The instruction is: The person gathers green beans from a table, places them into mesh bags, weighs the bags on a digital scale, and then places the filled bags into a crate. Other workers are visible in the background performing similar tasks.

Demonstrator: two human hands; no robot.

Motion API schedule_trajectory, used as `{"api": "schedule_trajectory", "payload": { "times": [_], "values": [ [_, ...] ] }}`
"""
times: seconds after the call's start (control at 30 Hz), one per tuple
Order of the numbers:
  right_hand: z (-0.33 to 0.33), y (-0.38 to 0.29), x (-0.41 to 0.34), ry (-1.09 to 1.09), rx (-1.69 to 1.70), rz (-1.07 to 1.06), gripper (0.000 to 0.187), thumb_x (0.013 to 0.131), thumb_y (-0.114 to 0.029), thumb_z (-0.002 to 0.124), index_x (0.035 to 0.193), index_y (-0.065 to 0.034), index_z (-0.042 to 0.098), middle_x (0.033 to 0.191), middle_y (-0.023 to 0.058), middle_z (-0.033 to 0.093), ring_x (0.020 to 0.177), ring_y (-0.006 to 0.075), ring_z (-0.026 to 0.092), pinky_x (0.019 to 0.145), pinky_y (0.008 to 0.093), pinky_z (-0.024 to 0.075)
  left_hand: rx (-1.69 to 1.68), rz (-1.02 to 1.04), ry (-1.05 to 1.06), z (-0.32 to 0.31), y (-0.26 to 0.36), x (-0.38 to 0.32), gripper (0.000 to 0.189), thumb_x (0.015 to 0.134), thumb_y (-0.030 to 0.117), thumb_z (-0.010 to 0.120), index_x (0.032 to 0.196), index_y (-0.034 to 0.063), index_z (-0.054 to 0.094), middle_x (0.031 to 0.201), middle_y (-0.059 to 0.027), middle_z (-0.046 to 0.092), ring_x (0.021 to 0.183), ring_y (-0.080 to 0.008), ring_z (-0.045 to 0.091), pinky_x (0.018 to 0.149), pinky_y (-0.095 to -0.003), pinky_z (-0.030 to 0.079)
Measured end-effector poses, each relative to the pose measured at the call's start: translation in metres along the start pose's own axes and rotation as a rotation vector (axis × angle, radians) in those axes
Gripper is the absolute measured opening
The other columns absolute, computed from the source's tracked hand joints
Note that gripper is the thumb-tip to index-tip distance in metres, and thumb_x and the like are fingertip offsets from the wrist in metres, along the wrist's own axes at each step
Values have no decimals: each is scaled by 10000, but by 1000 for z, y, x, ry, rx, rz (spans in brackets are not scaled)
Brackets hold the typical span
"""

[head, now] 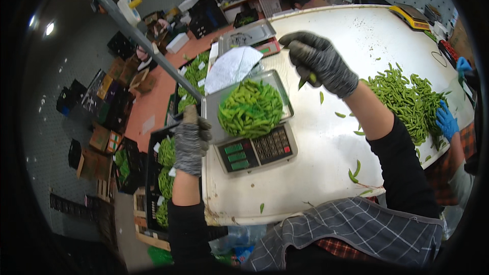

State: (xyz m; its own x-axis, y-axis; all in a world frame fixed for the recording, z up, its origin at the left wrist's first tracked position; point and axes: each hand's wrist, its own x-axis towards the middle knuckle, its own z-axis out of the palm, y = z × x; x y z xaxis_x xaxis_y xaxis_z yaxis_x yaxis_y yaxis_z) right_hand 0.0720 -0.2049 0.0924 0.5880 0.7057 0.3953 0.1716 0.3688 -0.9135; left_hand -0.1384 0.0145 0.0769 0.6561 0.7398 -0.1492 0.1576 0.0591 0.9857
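A green mesh bag of pea pods (250, 109) rests on the steel pan (285, 93) of a digital scale (256, 149). To the left of the pan is my left hand (191, 143) in a grey knit glove, its fingers partly curled; whether anything lies inside them is hidden. My right hand (321, 63), gloved alike, is raised over the white table (324, 168) to the right of the scale. Its fingers are bent around green pods (308, 79) that show below the palm. Several loose pods (340, 115) lie scattered on the tabletop beneath it.
A heap of pods (405, 101) covers the table's right side, where another person's blue-gloved hand (447, 120) touches it. Black crates hold bagged pods (166, 152) at left. Behind the pan are paper sheets (233, 67) and a second scale (248, 34). A metal post (141, 36) slants past.
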Motion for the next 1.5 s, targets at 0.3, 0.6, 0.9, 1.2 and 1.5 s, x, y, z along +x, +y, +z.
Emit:
{"api": "schedule_trajectory", "payload": {
  "times": [0.3, 0.6, 0.9, 1.2, 1.5],
  "values": [
    [13, -13, 6, -39, 82, 30, 248, 852, -200, 501, 1024, -30, 551, 639, -13, 507, 468, 40, 431, 408, 175, 355, 973, 77, -158, 91, 25, 58, 566, 757, 537, 477, 905, 10, 618, 810, -190, 606, 827, -303, 570, 806, -383, 406],
    [37, -5, 10, -407, 894, 284, 268, 834, -227, 530, 1065, -96, 491, 671, -2, 482, 392, 24, 401, 247, 136, 290, 448, 192, -359, 60, 20, 28, 240, 790, 246, 552, 743, 11, 569, 566, -24, 502, 456, -73, 447, 410, -228, 349],
    [64, 92, 30, -140, 1060, 668, 202, 852, -189, 488, 1024, -82, 480, 699, -10, 459, 454, 23, 396, 246, 113, 273, 40, 220, -345, 41, 22, 8, 271, 769, 304, 565, 666, 56, 527, 458, 8, 426, 341, -82, 376, 324, -233, 283],
    [32, 47, 10, -456, 1252, 265, 205, 890, -182, 411, 1043, -58, 468, 726, 43, 498, 480, 67, 477, 246, 141, 337, 1063, 896, 273, 77, 8, 4, 818, 663, 569, 597, 1193, -6, 356, 1075, -261, 454, 986, -360, 467, 842, -398, 394],
    [49, 50, 9, -523, 1297, 399, 220, 861, -180, 474, 1055, -76, 463, 741, 29, 480, 475, 43, 424, 244, 126, 286, 875, 552, 23, 55, -7, 35, 240, 786, 178, 558, 958, 12, 541, 793, -154, 592, 714, -240, 573, 644, -338, 462]
  ]
}}
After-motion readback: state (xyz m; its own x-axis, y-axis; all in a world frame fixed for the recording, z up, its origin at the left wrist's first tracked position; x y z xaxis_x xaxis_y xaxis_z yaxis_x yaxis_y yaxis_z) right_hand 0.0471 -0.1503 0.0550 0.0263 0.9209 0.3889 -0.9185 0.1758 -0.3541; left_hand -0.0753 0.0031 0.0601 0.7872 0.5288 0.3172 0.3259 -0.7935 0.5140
